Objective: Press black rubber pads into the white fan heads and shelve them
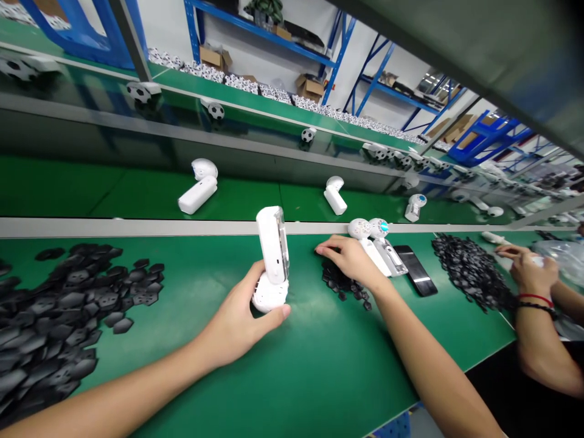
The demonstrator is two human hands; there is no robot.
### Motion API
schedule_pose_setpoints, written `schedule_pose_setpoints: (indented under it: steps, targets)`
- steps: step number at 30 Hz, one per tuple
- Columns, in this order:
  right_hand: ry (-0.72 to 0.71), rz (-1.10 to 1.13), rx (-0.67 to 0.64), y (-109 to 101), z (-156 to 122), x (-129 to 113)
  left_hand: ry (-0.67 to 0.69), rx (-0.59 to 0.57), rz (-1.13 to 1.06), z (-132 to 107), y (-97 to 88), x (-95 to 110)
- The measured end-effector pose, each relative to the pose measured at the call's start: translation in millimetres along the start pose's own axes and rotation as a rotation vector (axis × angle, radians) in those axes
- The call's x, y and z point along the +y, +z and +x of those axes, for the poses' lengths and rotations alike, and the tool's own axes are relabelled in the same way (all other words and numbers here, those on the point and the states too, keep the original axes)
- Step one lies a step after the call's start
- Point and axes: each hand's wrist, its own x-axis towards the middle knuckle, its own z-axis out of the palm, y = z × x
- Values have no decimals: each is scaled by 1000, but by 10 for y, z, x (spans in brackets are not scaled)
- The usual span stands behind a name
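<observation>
On the green counter (pixel 292 380), the left hand (pixel 232 325) holds a white device (pixel 272 243) upright, its fingers clamped behind the glossy rectangular plastic body and the thumb lying across the rounded, finely perforated base (pixel 269 296). A clear panel runs down one side of the body. The right hand (pixel 349 261) rests just beside it on a small heap of black hexagonal pieces (pixel 340 281), its fingers close together and slightly curled; whether they pinch a piece, I cannot tell. Just past that hand, two more white devices (pixel 376 243) lie side by side, with round dimpled heads, one showing a blue centre, and a black phone (pixel 414 271) sits next to them, its glass face shining. Larger drifts of matte black hexagons (pixel 68 316) spread across the counter to the left, and another drift (pixel 472 274) lies to the right. At the far right, a co-worker's hands (pixel 529 271) hold a white item near a crumpled clear plastic bag (pixel 559 258), one wrist wearing red and black bracelets (pixel 533 303). Beyond a grey rail (pixel 137 228), a green belt (pixel 137 188) carries spaced white units (pixel 198 193). Higher up, a glossy panel bears black-and-white ball-patterned items (pixel 216 111), with blue steel shelving (pixel 269 30) and cardboard boxes (pixel 214 58) behind.
</observation>
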Motion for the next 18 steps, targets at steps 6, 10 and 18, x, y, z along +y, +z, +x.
schedule_pose_setpoints:
  steps: [6, 10, 18]
  targets:
    - [0, 1, 118, 108, -69, 21, -26, -5, -60, 11, -5, -12]
    - [-9, 2, 100, 58, -93, 16, -55, 1, -84, 8, -8, -1]
    - [-20, -53, 57, 69, -74, -83, -60, 8, -92, -2, 7, -42]
